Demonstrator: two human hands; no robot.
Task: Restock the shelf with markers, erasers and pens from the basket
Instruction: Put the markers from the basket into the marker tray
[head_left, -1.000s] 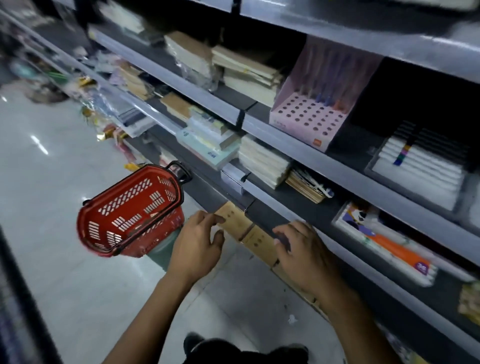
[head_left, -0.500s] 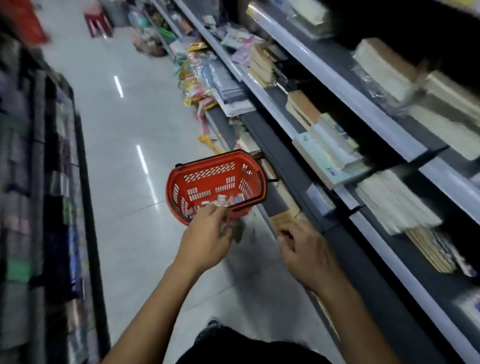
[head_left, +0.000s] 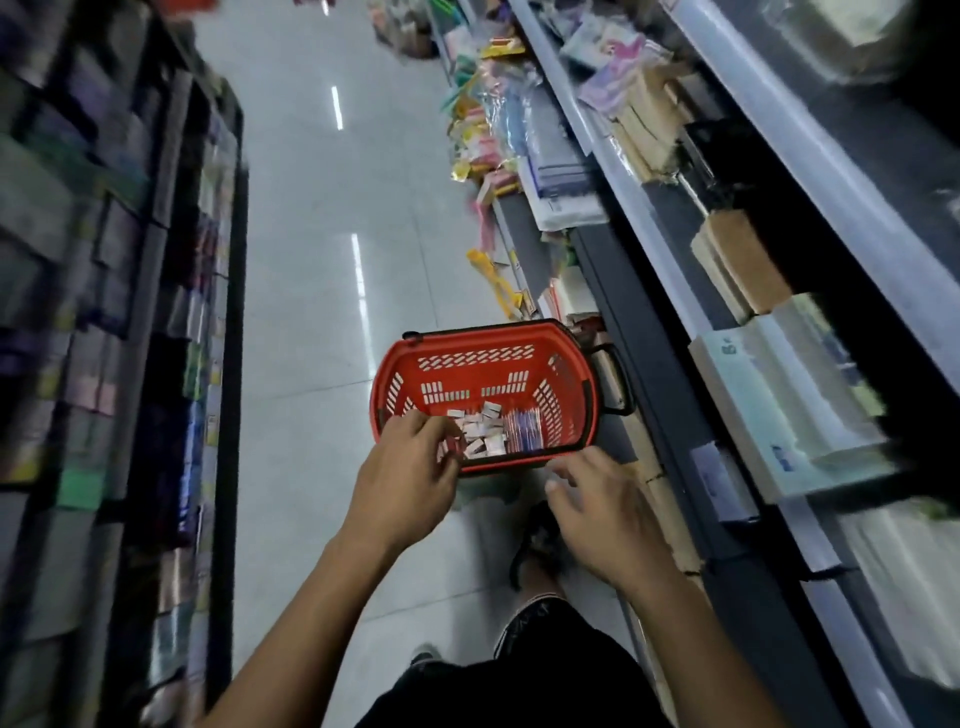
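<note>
A red basket (head_left: 483, 364) stands on the floor beside the right-hand shelf (head_left: 670, 260). On its bottom lie several small white erasers (head_left: 485, 434) and a pack of blue and red pens (head_left: 524, 428). My left hand (head_left: 410, 473) reaches over the near rim into the basket, and its thumb and fingers pinch one white eraser (head_left: 451, 446). Just right of it, my right hand (head_left: 597, 499) hovers at the near rim with its fingers spread and holds nothing.
Notebooks and wrapped paper packs (head_left: 779, 384) fill the right-hand shelves. A dark rack of goods (head_left: 156, 312) lines the left side of the aisle. Cardboard boxes (head_left: 660, 499) sit at the shelf's foot. My sandalled foot (head_left: 537, 545) is below the hands.
My view swung from the shelf down to the basket. Both hands left the cardboard boxes. The left hand went into the basket and took an eraser; the right hand came up to the rim.
</note>
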